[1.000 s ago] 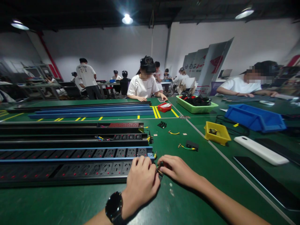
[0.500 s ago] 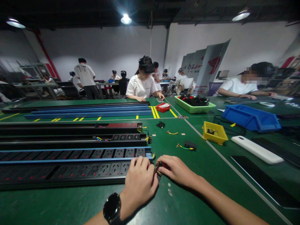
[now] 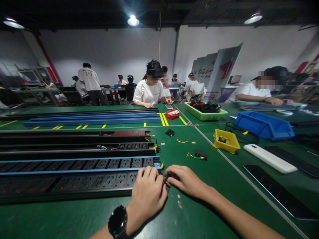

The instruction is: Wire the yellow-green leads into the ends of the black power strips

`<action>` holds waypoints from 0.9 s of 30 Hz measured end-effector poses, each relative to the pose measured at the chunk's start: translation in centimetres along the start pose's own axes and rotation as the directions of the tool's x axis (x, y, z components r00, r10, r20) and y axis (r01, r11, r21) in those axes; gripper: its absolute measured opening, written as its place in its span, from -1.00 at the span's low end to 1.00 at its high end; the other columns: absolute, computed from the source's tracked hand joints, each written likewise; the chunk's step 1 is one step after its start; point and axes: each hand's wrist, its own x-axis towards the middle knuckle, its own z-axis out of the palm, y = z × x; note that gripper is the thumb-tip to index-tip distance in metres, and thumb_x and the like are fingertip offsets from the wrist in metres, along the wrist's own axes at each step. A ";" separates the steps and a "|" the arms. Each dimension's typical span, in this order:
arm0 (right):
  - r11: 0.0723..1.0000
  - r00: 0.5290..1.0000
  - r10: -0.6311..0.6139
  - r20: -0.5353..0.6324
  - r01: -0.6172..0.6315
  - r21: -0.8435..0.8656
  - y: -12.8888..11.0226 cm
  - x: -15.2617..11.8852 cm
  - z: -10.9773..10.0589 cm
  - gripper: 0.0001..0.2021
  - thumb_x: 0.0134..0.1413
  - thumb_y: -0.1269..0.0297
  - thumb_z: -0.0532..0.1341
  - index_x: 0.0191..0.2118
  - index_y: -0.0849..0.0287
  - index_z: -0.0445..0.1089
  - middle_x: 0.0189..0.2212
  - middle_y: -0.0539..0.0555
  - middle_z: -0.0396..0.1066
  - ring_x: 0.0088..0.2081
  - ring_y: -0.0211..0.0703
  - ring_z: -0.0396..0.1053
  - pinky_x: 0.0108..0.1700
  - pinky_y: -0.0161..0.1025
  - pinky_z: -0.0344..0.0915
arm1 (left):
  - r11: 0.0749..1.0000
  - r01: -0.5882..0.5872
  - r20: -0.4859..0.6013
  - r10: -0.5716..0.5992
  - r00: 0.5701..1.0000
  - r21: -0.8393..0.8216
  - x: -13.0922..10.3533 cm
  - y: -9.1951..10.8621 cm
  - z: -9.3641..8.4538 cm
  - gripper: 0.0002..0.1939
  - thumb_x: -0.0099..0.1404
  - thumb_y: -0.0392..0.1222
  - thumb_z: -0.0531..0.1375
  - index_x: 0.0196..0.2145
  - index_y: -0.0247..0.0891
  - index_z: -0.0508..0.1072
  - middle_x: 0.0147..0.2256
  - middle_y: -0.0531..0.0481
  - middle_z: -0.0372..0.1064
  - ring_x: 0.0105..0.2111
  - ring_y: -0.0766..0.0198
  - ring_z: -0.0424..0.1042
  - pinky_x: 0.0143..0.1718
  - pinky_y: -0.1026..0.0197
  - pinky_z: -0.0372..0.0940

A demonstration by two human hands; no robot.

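My left hand [image 3: 149,187], with a black watch [image 3: 117,220] on its wrist, is closed over the right end of the nearest black power strip [image 3: 97,182]. My right hand [image 3: 183,179] is just beyond that end, its fingers bent and pinched together. A small dark piece shows between the two hands, but the fingers hide most of it. Right behind lies a blue-edged power strip [image 3: 99,164] with a short yellow-green wire [image 3: 162,165] at its end. Farther back are a black strip with several outlets [image 3: 133,146] and one with red sockets [image 3: 129,133].
Loose on the green table [image 3: 199,205] lie a black bracket [image 3: 169,132], a yellow wire [image 3: 182,141] and a black end piece [image 3: 200,154] with a green wire. To the right are a yellow bin [image 3: 226,141], a blue bin [image 3: 265,125] and a white case [image 3: 270,158]. Co-workers sit across.
Both hands keep nearly the same place and grip at the strip's end. The whole view has shifted slightly; the co-worker's hand at the right has moved a little left.
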 end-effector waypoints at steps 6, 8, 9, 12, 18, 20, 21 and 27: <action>1.000 1.000 -0.001 -0.003 0.001 -0.008 0.1 0.0 0.0 -0.90 0.32 0.33 0.25 -0.10 0.12 0.49 -0.27 0.04 0.50 -0.24 -0.12 0.44 -0.16 -0.28 0.25 | 1.000 -0.007 -0.005 0.007 1.000 0.005 0.0 -0.1 0.1 -0.91 0.36 -0.16 0.19 -0.30 -0.17 0.47 -0.27 -0.05 0.38 -0.19 0.05 0.29 -0.12 -0.02 0.11; 1.000 1.000 -0.001 -0.002 0.001 -0.010 0.1 0.1 0.0 -0.90 0.32 0.32 0.25 -0.10 0.12 0.49 -0.27 0.04 0.50 -0.24 -0.13 0.44 -0.17 -0.28 0.25 | 1.000 -0.009 -0.008 0.010 1.000 0.012 0.0 0.0 0.1 -0.92 0.35 -0.17 0.19 -0.30 -0.17 0.48 -0.27 -0.04 0.38 -0.19 0.05 0.29 -0.13 -0.01 0.11; 1.000 1.000 -0.001 -0.002 0.001 -0.011 0.1 0.1 0.0 -0.90 0.33 0.32 0.25 -0.09 0.12 0.49 -0.27 0.04 0.49 -0.25 -0.13 0.43 -0.17 -0.29 0.25 | 1.000 -0.011 -0.009 0.011 1.000 0.014 0.0 0.0 0.1 -0.92 0.35 -0.17 0.19 -0.29 -0.17 0.48 -0.27 -0.04 0.39 -0.20 0.05 0.29 -0.13 -0.01 0.10; 1.000 1.000 0.000 0.001 0.000 -0.014 0.1 0.1 0.0 -0.90 0.33 0.32 0.25 -0.10 0.11 0.49 -0.28 0.03 0.49 -0.26 -0.13 0.43 -0.18 -0.29 0.24 | 1.000 -0.010 -0.010 0.010 1.000 0.015 0.0 0.0 0.1 -0.92 0.35 -0.17 0.20 -0.29 -0.17 0.48 -0.27 -0.04 0.38 -0.20 0.05 0.28 -0.14 -0.01 0.10; 1.000 1.000 0.002 0.002 -0.002 -0.016 0.0 0.0 0.0 -0.90 0.33 0.32 0.25 -0.10 0.11 0.49 -0.26 0.04 0.50 -0.24 -0.12 0.44 -0.17 -0.28 0.26 | 1.000 -0.010 -0.013 0.010 1.000 0.010 0.0 0.0 0.1 -0.92 0.35 -0.17 0.19 -0.30 -0.17 0.46 -0.28 -0.04 0.37 -0.21 0.05 0.27 -0.15 -0.01 0.09; 1.000 1.000 0.001 0.001 -0.001 -0.016 0.0 0.0 0.0 -0.90 0.33 0.32 0.25 -0.10 0.11 0.49 -0.26 0.04 0.50 -0.24 -0.13 0.44 -0.17 -0.28 0.26 | 1.000 -0.014 -0.015 0.014 1.000 0.011 0.0 0.0 0.1 -0.92 0.35 -0.17 0.19 -0.30 -0.17 0.46 -0.28 -0.04 0.36 -0.21 0.05 0.27 -0.15 -0.01 0.09; 1.000 1.000 0.000 0.000 0.000 -0.016 0.0 0.0 0.0 -0.90 0.33 0.31 0.25 -0.10 0.11 0.49 -0.26 0.04 0.50 -0.24 -0.13 0.44 -0.17 -0.28 0.26 | 1.000 -0.016 -0.016 0.016 1.000 0.012 0.0 0.0 0.1 -0.92 0.35 -0.17 0.20 -0.31 -0.17 0.46 -0.28 -0.04 0.36 -0.21 0.05 0.27 -0.15 -0.01 0.09; 1.000 1.000 -0.003 0.000 0.003 -0.016 0.1 -0.1 0.0 -0.90 0.34 0.30 0.25 -0.10 0.11 0.49 -0.27 0.04 0.50 -0.24 -0.12 0.44 -0.17 -0.27 0.26 | 1.000 -0.020 -0.020 0.020 1.000 0.014 0.0 -0.1 0.2 -0.92 0.35 -0.16 0.20 -0.30 -0.17 0.46 -0.28 -0.04 0.36 -0.21 0.06 0.27 -0.15 -0.01 0.09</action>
